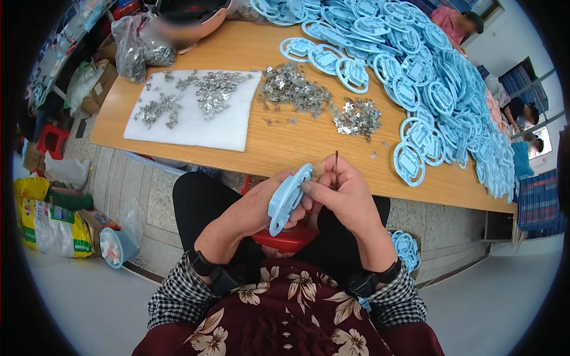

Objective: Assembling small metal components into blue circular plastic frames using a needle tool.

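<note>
My left hand (256, 200) is closed around a light-blue oval plastic part (287, 200), tilted on edge above my lap near the table's front edge. My right hand (350, 196) pinches a thin dark rod-like tool (336, 161) whose upper end sticks up past the fingers; its lower end is hidden. The right thumb and fingertips meet the part's right side. Whether a small metal piece is between the fingers cannot be made out. Beyond my hands, small silvery metal clips (357, 117) lie in a loose heap, with a larger heap of metal clips (295, 89) behind it.
More clips lie on a white foam sheet (228, 133) on the wooden table (356, 171). A big pile of blue plastic parts (415, 65) covers the table's right side. A clear bag (132, 50) stands far left. A box of blue parts (405, 249) sits on the floor.
</note>
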A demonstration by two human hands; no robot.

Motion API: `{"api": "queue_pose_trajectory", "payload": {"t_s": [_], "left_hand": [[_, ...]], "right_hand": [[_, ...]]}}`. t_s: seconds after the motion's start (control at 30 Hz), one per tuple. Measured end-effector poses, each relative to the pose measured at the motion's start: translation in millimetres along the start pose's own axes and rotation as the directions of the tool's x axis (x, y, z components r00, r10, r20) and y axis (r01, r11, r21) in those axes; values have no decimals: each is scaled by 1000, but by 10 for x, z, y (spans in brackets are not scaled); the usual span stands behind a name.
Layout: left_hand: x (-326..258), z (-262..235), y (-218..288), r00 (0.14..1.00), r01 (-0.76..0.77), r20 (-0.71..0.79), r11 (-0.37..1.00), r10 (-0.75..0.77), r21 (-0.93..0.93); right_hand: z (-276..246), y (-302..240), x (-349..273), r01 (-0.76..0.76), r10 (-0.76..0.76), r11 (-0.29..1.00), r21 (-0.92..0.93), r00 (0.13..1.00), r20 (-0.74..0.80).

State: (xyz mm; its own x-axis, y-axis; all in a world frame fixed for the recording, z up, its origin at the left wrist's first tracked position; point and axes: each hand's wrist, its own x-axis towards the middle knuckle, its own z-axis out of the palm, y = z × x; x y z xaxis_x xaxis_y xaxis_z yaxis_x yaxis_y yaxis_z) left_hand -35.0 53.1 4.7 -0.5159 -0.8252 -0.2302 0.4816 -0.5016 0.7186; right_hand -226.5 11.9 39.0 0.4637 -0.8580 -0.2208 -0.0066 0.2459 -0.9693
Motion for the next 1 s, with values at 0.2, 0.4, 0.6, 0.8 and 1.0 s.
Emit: {"api": "queue_pose_trajectory", "payload": {"t_s": [0.2,0.4,0.6,0.8,1.0], "left_hand": [[13,-56,-23,999,9,47,973,2,-231],[-30,-1,46,980,-83,-195,973,41,-214],[-307,-80,148,943,-57,-300,957,145,285],[-521,-114,370,862,-274,-186,742,472,611],[-502,-241,452,902,-149,-266,824,339,547]], "right_hand": [[3,-74,-22,-50,50,998,47,999,-6],[174,-146,-249,119,-112,986,115,992,-60],[150,-314,-227,45,-47,995,-86,999,-27],[167,-329,-39,24,-2,967,-252,996,85],[297,-401,460,151,-114,708,-689,988,99]]}}
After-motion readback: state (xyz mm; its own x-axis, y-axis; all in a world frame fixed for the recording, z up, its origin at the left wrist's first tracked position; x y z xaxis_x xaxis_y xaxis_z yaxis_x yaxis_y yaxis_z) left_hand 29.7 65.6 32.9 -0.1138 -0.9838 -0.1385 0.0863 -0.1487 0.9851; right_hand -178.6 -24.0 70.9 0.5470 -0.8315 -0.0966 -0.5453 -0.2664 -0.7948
